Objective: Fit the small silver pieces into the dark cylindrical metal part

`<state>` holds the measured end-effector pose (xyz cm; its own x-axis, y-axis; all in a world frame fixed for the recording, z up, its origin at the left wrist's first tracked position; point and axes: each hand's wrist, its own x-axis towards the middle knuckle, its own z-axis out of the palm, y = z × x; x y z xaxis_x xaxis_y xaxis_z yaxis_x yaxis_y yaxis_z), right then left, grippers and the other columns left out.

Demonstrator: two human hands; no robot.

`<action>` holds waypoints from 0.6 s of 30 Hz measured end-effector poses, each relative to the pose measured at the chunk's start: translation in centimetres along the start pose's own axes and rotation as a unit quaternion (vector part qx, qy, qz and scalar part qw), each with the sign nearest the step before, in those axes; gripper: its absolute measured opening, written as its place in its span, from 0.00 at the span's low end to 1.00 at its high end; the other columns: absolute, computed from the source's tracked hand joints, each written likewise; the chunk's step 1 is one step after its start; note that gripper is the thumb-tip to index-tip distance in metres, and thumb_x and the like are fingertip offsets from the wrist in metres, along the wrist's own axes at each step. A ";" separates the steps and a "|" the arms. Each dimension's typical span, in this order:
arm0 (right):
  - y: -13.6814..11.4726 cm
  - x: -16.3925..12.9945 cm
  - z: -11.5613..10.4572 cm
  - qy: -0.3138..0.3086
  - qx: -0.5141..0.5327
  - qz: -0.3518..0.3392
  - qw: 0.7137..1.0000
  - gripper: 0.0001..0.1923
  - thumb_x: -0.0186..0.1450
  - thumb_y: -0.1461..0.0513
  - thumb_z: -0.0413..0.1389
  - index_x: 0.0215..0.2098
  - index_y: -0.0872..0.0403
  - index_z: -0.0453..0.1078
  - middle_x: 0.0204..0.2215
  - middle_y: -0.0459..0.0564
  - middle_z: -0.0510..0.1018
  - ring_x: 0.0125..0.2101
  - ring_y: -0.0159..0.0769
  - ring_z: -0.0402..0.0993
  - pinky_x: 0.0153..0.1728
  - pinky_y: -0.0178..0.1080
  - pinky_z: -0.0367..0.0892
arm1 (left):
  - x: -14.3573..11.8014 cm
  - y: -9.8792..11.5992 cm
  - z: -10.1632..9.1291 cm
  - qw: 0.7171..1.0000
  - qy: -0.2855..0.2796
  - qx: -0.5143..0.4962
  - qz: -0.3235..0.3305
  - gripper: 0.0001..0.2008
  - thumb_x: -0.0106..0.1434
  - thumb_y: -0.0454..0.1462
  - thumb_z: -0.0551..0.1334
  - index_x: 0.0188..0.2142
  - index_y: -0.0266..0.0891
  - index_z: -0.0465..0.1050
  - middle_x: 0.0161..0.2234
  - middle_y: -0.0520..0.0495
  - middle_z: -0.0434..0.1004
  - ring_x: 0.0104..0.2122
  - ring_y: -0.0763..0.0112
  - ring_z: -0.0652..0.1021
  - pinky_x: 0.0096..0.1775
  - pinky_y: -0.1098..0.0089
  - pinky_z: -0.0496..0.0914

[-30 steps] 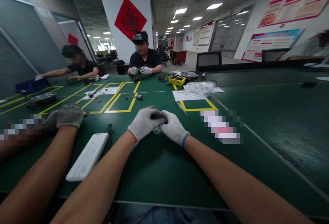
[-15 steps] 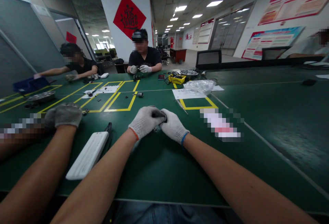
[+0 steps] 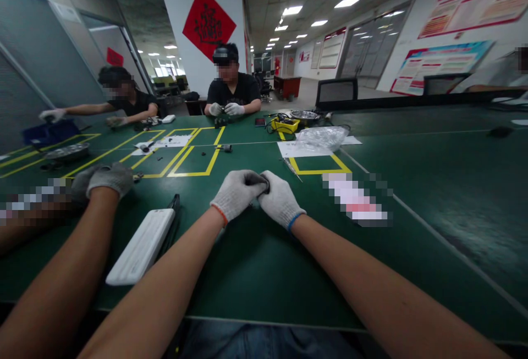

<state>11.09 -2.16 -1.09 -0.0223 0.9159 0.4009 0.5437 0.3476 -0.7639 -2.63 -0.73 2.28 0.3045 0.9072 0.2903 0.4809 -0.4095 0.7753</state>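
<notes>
In front of me my left hand [image 3: 238, 193], in a white knit glove with an orange cuff edge, is closed with its fingertips pinched together. My right hand [image 3: 281, 199], gloved the same way with a blue cuff edge, meets it from the other side. Between the fingertips of both is a small dark part [image 3: 266, 183], mostly covered by the gloves, so its kind does not show. Just under my left fingers, a tiny shiny piece [image 3: 251, 204] is barely visible. Beyond my right hand lies a pair of metal tweezers [image 3: 293, 170].
A white power bank [image 3: 142, 246] lies left of my left forearm. Beside it, a neighbour's gloved hands [image 3: 109, 180] work close by. Clear plastic wrap [image 3: 322, 139] and a yellow tray [image 3: 284, 125] are farther back. Two people sit across the green table [image 3: 268, 271].
At the far left, a co-worker's gloved hand has risen above the blue bin, with something dark in it. My hands keep their pinch; the tiny piece below them is more covered.
</notes>
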 end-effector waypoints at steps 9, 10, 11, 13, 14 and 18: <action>-0.1 0.0 -0.1 -0.007 -0.033 0.005 0.999 0.05 0.54 0.63 0.57 0.29 0.50 0.65 0.28 0.46 0.74 0.31 0.38 0.69 0.31 0.38 0.58 | 0.0 -0.1 0.0 0.998 0.009 0.066 -0.014 0.05 0.58 0.37 0.68 0.32 0.39 0.83 0.30 0.47 0.85 0.33 0.65 0.82 0.36 0.68 0.73; -0.1 0.1 -0.1 -0.009 -0.029 0.009 1.000 0.05 0.54 0.63 0.57 0.29 0.50 0.65 0.28 0.46 0.74 0.31 0.38 0.69 0.31 0.38 0.58 | -0.1 0.0 0.0 0.998 0.011 0.067 -0.014 0.05 0.58 0.38 0.68 0.32 0.39 0.82 0.30 0.47 0.84 0.33 0.65 0.82 0.36 0.68 0.73; -0.1 0.1 -0.1 -0.010 -0.024 0.013 1.000 0.05 0.53 0.63 0.57 0.29 0.50 0.66 0.27 0.46 0.74 0.31 0.38 0.69 0.31 0.38 0.59 | -0.1 0.0 0.1 0.998 0.012 0.065 -0.012 0.05 0.58 0.38 0.68 0.32 0.39 0.82 0.30 0.47 0.84 0.33 0.66 0.81 0.35 0.68 0.73; -0.2 0.1 -0.2 -0.012 -0.012 0.020 1.000 0.06 0.53 0.63 0.57 0.30 0.50 0.67 0.27 0.46 0.75 0.31 0.39 0.69 0.31 0.37 0.59 | -0.1 0.0 0.2 0.998 0.014 0.060 -0.002 0.05 0.59 0.38 0.67 0.32 0.39 0.81 0.31 0.47 0.84 0.33 0.66 0.81 0.36 0.68 0.73; -0.2 0.1 -0.2 -0.012 -0.007 0.020 1.000 0.06 0.52 0.63 0.58 0.30 0.50 0.67 0.27 0.46 0.75 0.31 0.39 0.70 0.31 0.37 0.60 | -0.1 -0.1 0.2 0.998 0.017 0.061 0.003 0.05 0.59 0.38 0.68 0.32 0.39 0.81 0.31 0.47 0.84 0.33 0.65 0.81 0.36 0.68 0.73; 0.1 0.2 -0.1 -0.004 0.005 0.012 1.000 0.07 0.52 0.64 0.59 0.30 0.50 0.68 0.27 0.45 0.76 0.31 0.38 0.70 0.31 0.37 0.61 | 0.0 -0.4 0.2 0.996 0.032 0.086 0.005 0.06 0.57 0.40 0.69 0.30 0.38 0.78 0.28 0.48 0.82 0.31 0.66 0.79 0.34 0.68 0.71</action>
<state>11.21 -2.00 -1.07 -0.0162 0.9252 0.3792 0.5364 0.3281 -0.7776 -2.66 -0.64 1.87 0.2602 0.9046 0.3375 0.6124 -0.4249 0.6666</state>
